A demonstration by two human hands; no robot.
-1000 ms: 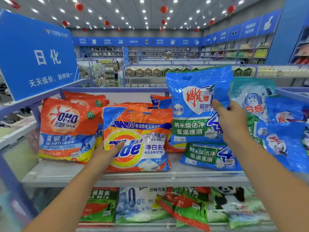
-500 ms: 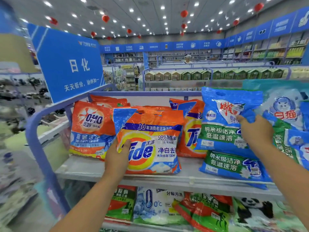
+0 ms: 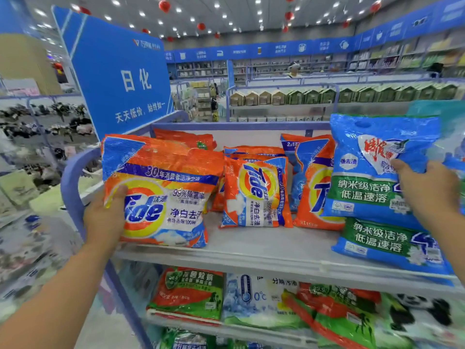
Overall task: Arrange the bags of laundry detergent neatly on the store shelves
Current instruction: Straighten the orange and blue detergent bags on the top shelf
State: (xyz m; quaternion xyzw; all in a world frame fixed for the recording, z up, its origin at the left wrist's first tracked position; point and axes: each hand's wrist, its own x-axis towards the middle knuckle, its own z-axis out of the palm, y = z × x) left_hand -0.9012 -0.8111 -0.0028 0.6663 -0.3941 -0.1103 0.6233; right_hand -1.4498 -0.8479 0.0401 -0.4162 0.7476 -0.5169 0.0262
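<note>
Left hand (image 3: 105, 220) grips the Tide bag (image 3: 161, 195) at the shelf's (image 3: 264, 250) left front edge. Right hand (image 3: 430, 190) pinches the blue bag (image 3: 372, 170), upright over another. Bare shelf lies between, before smaller Tide bags (image 3: 256, 195).

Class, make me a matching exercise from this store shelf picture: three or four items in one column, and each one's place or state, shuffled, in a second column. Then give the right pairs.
Items:
1. Large orange Tide bag
2. Upright blue bag
3. Small Tide bag
4. Flat blue bag

Places or states:
A. lying on the top shelf under the upright blue bag
B. held by the right hand
C. standing mid-shelf, untouched
D. held by the left hand

Pairs: 1-D, 2-B, 3-C, 4-A
</note>
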